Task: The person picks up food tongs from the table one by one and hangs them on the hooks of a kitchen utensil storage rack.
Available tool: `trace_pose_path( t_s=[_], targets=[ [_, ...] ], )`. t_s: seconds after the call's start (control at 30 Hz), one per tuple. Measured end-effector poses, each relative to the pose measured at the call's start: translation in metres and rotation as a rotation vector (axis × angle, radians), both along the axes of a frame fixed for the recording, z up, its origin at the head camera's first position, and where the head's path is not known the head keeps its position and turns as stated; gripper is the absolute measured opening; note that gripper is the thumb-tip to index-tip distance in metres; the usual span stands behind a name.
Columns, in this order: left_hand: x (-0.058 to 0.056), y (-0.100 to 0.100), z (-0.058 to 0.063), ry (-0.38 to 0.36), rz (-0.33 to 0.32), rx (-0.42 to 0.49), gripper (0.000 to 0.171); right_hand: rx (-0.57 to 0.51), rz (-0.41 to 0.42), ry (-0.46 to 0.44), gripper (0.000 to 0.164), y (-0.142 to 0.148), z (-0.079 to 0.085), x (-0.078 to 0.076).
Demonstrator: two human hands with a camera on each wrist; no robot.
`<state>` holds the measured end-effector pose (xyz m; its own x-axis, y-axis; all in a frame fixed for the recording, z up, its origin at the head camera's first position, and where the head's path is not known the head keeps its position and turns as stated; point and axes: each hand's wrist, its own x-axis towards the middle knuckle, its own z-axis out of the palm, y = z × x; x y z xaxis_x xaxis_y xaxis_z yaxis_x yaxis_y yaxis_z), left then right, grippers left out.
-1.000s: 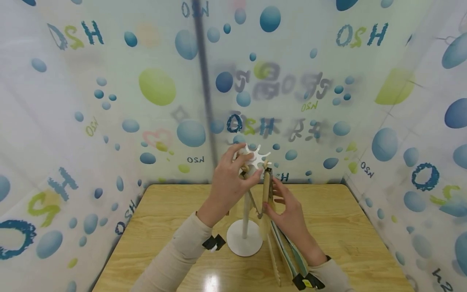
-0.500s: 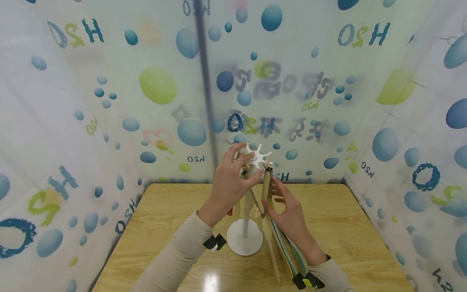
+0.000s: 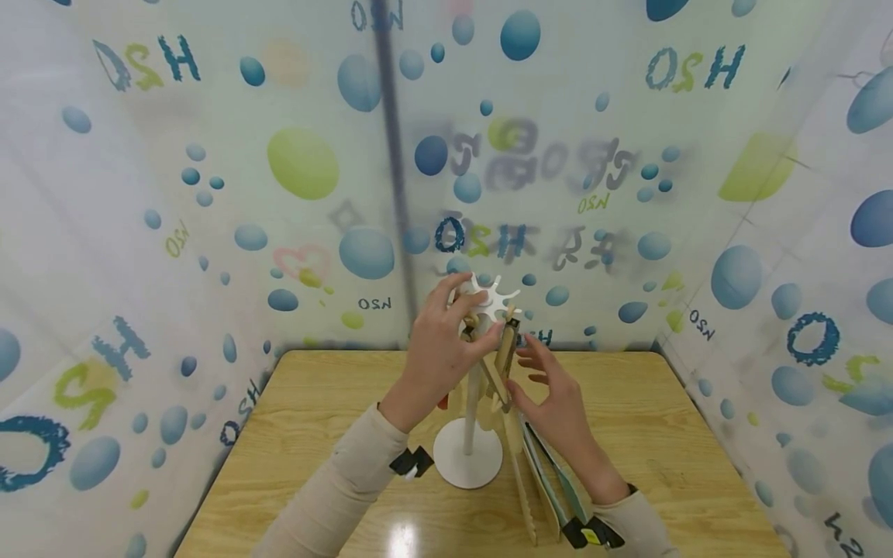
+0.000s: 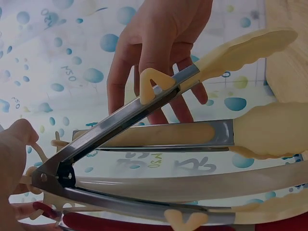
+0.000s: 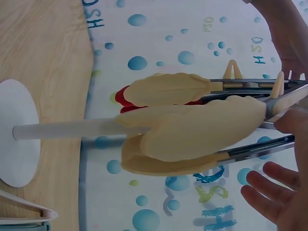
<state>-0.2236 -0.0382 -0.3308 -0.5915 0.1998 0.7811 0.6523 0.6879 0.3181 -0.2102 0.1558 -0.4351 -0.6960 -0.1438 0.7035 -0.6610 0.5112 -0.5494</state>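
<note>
My left hand [image 3: 446, 341] grips the hooked top [image 3: 492, 298] of a white utensil stand [image 3: 469, 457]. Several cream-tipped metal tongs hang from that top. In the left wrist view, one pair of tongs [image 4: 120, 115] has its arms spread, with a cream V-shaped rest on each. Another pair of tongs [image 4: 269, 127] hangs just behind. My right hand [image 3: 558, 395] is beside the hanging tongs, fingers loosely bent and holding nothing; its thumb is close to a metal arm, and contact cannot be made out. A red-handled utensil [image 4: 125, 224] hangs lowest in the left wrist view, partly hidden.
On the wooden table [image 3: 314, 434], right of the stand's base, lie long cream and pale-green utensils [image 3: 551, 473], partly under my right forearm. A printed curtain [image 3: 300, 232] encloses the table at the back and both sides.
My right hand has let go of the tongs and shifted slightly right. The tongs have swung left, toward the post. The left hand stays on the stand's top.
</note>
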Motion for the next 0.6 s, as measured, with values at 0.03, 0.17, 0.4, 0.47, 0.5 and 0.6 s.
trace_pose_path(
  t_s=[0.03,0.17,0.4,0.47,0.5,0.6],
  targets=[
    [0.0,0.0,0.0,0.001,0.001,-0.001,0.04,-0.004,0.001,0.009,0.08,0.001,0.002,0.0],
    [0.0,0.0,0.0,0.009,0.0,0.002,0.039,-0.007,-0.004,0.057,0.08,0.006,0.009,-0.001],
    [-0.001,0.001,0.0,0.006,-0.004,0.002,0.039,0.031,-0.045,0.122,0.08,0.02,0.017,-0.006],
    [0.0,0.001,0.0,0.004,-0.004,0.0,0.039,0.04,-0.063,0.107,0.078,0.024,0.016,-0.007],
    [0.0,0.001,0.0,0.004,-0.004,0.0,0.039,0.044,-0.072,0.094,0.076,0.026,0.014,-0.008],
    [0.001,0.002,0.0,0.004,-0.007,0.004,0.038,0.075,-0.119,0.02,0.067,0.032,0.003,-0.009]
  ],
)
